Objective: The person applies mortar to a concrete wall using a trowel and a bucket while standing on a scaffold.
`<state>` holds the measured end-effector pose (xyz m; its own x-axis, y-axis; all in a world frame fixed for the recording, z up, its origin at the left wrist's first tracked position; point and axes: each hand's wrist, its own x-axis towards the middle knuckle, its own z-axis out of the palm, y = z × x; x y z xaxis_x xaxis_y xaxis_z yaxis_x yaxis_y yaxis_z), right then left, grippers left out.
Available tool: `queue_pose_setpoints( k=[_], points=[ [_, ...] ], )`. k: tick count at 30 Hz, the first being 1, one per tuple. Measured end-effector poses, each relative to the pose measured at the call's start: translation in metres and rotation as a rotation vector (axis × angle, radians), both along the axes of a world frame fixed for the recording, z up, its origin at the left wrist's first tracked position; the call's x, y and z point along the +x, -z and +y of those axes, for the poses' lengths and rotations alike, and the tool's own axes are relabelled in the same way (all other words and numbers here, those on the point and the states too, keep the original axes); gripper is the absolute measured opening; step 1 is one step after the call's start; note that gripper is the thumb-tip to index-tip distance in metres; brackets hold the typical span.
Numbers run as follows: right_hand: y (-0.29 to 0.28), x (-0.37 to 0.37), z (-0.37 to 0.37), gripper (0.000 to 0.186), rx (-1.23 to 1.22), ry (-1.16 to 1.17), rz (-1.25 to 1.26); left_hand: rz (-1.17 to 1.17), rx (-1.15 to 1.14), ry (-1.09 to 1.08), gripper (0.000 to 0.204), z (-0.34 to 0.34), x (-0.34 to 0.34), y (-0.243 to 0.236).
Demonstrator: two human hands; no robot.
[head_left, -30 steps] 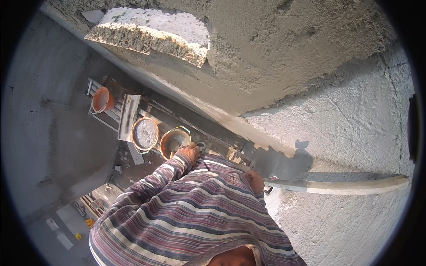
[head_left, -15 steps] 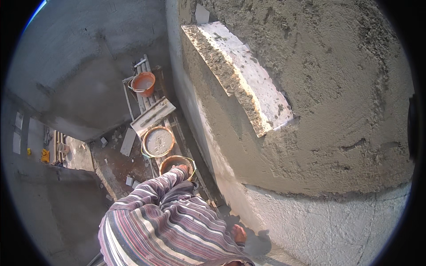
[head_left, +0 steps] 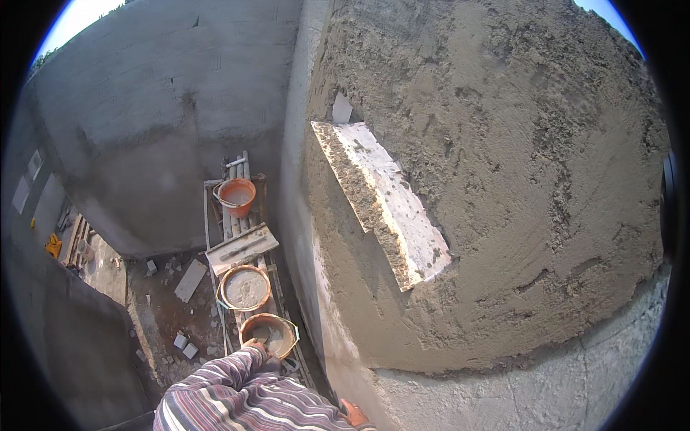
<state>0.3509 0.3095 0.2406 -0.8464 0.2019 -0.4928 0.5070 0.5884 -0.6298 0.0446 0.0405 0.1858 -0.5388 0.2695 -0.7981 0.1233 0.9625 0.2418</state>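
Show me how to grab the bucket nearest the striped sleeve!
Probably by the handle of that bucket, coming from the right: its thin loop lies on that side, away from the left hand at the near-left edge. The bucket looks upright, so lift straight up.

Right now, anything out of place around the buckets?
Broken chunks and a pale slab litter the ground left of the poles, strewn without order. The board between the middle bucket and far bucket looks slightly askew across the poles, not square.
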Motion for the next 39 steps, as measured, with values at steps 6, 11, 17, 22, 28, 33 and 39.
queue_pose_setpoints(
  k=[6,11,17,22,28,33,39],
  points=[
    [-0.009,0.015,0.004,0.055,0.072,-0.006,-0.275,-0.062,-0.062,-0.185,0.036,-0.072,0.061,0.026],
    [0.005,0.005,0.031,0.045,0.156,0.084,-0.175,-0.139,-0.078,-0.238,0.034,-0.096,0.066,0.048],
    [0.081,-0.037,0.045,0.035,-0.274,0.372,-0.084,-0.288,-0.02,-0.258,0.038,-0.088,0.07,0.087],
    [0.22,-0.073,0.013,0.033,-0.638,0.666,-0.044,-0.375,-0.238,0.151,0.036,-0.064,0.026,0.173],
    [0.379,-0.195,-0.036,0.062,-0.48,0.565,-0.399,-0.022,-0.304,0.196,0.036,-0.051,-0.043,0.292],
    [0.445,-0.296,-0.083,0.077,-0.634,0.645,-0.405,0.222,-0.352,0.379,0.042,-0.058,-0.069,0.399],
    [0.475,-0.318,-0.104,0.078,-0.776,0.691,-0.491,0.193,-0.355,0.25,0.03,-0.064,-0.057,0.41]
  ],
)
